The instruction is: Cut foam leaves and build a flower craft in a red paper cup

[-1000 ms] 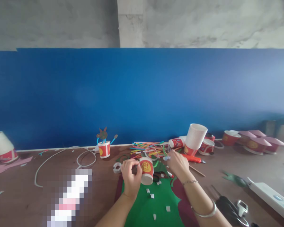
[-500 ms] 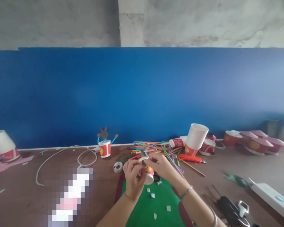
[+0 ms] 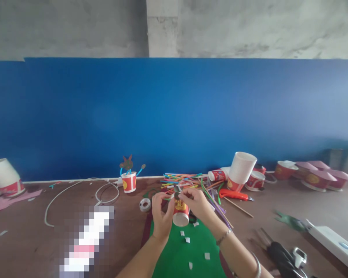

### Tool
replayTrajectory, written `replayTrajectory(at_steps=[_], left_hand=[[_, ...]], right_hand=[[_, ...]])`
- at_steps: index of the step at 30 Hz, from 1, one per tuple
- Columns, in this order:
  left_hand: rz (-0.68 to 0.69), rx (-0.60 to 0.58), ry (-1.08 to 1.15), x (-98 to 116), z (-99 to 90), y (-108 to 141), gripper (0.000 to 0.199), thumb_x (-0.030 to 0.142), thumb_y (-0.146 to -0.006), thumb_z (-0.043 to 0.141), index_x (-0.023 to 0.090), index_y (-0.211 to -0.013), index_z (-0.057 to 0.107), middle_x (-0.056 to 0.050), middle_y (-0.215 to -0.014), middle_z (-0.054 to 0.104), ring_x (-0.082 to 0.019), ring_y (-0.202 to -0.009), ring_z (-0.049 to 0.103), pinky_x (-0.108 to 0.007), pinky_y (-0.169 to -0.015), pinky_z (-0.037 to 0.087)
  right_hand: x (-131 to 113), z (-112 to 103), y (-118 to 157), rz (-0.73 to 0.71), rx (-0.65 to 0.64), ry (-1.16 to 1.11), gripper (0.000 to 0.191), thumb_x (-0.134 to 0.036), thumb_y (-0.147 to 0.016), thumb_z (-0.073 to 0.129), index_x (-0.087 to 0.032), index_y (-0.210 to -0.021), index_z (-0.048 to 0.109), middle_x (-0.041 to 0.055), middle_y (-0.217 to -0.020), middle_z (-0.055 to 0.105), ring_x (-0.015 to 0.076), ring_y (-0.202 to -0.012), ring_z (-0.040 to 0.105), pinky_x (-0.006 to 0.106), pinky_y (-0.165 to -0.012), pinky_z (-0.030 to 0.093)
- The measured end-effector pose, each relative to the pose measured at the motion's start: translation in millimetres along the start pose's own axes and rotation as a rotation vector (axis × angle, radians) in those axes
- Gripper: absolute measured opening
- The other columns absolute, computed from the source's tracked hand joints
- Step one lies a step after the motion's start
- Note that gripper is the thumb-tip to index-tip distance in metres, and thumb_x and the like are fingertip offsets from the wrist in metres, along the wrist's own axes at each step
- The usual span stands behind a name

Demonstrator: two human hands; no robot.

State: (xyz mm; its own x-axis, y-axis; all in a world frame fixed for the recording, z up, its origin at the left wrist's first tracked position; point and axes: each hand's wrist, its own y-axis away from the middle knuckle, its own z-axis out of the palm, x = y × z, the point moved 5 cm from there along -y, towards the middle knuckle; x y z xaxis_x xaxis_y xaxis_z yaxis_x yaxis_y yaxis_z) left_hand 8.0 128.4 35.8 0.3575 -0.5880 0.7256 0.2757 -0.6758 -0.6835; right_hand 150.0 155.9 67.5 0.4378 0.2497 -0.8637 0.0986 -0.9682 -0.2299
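A red and white paper cup (image 3: 181,219) with a yellow emblem is tilted between my hands, its white base towards me. My left hand (image 3: 161,218) grips the cup's upper left edge, thumb and forefinger closed near the rim. On the other side, my right hand (image 3: 195,201) is closed at the cup's upper right, its fingertips against a small dark piece (image 3: 176,195) on the cup. The inside of the cup and the fingers behind it are hidden. Beneath lies a green mat (image 3: 188,251) dotted with several white paper bits.
A pile of coloured pipe cleaners (image 3: 181,179) lies behind my hands. A tape roll (image 3: 145,204) and a decorated cup (image 3: 129,182) stand left. To the right are stacked white cups (image 3: 242,170), an orange cutter (image 3: 234,194), pink-topped cups (image 3: 319,178) and a glue gun (image 3: 282,256).
My left hand has drawn slightly left and its fingers no longer cover the cup's front. More of the cup and its emblem shows. My right hand stays at the rim.
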Motion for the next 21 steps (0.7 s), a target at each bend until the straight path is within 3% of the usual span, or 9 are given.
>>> replayTrajectory(at_steps=[6,9,12,14,17,21], left_hand=[[-0.023,-0.008,-0.017,-2,1.9,-2,0.014,0.027,-0.08,0.055,0.018,-0.07,0.057,-0.005,-0.079,0.055,-0.018,-0.079,0.053,-0.031,-0.07,0.044],[-0.041,0.057,-0.029,-7,-2.5,-3,0.016,0.03,-0.08,0.055,0.018,-0.069,0.057,-0.004,-0.078,0.056,-0.018,-0.078,0.053,-0.031,-0.07,0.044],[-0.133,0.146,-0.017,-23,-9.2,-5,0.018,0.034,-0.079,0.056,0.018,-0.07,0.058,-0.003,-0.075,0.058,-0.018,-0.075,0.054,-0.031,-0.072,0.043],[-0.243,0.196,0.009,-39,-12.9,-5,0.022,0.038,-0.077,0.057,0.018,-0.07,0.059,-0.002,-0.071,0.059,-0.017,-0.07,0.055,-0.031,-0.069,0.044],[-0.412,0.285,0.046,-61,-17.8,-3,0.029,0.046,-0.074,0.058,0.017,-0.072,0.061,-0.002,-0.068,0.06,-0.017,-0.065,0.055,-0.029,-0.062,0.044],[-0.478,0.342,0.076,-69,-19.6,-1,0.034,0.05,-0.072,0.058,0.016,-0.073,0.062,-0.001,-0.066,0.061,-0.016,-0.061,0.055,-0.028,-0.058,0.043]], right_hand=[[-6,7,3,-0.095,-0.017,0.139,0.018,-0.026,-0.074,0.051,-0.017,-0.067,0.066,0.0013,-0.068,0.065,0.0146,-0.063,0.055,0.024,-0.06,0.041],[-4,8,4,-0.14,0.011,0.235,0.023,-0.025,-0.079,0.046,-0.018,-0.084,0.068,0.0043,-0.082,0.067,0.0161,-0.068,0.058,0.026,-0.067,0.044],[2,4,4,-0.155,0.093,0.376,0.033,-0.024,-0.082,0.043,-0.016,-0.107,0.061,0.0094,-0.104,0.064,0.0195,-0.084,0.06,0.03,-0.079,0.043],[8,3,3,-0.115,0.101,0.451,0.035,-0.026,-0.082,0.043,-0.015,-0.113,0.057,0.0114,-0.112,0.062,0.0226,-0.097,0.057,0.032,-0.085,0.04],[16,6,2,-0.052,0.032,0.49,0.032,-0.031,-0.08,0.048,-0.016,-0.107,0.06,0.0108,-0.105,0.064,0.0239,-0.099,0.057,0.031,-0.084,0.04],[18,9,0,-0.053,0.029,0.472,0.02,-0.033,-0.078,0.05,-0.016,-0.081,0.061,0.0074,-0.083,0.065,0.0201,-0.078,0.059,0.027,-0.069,0.041]])
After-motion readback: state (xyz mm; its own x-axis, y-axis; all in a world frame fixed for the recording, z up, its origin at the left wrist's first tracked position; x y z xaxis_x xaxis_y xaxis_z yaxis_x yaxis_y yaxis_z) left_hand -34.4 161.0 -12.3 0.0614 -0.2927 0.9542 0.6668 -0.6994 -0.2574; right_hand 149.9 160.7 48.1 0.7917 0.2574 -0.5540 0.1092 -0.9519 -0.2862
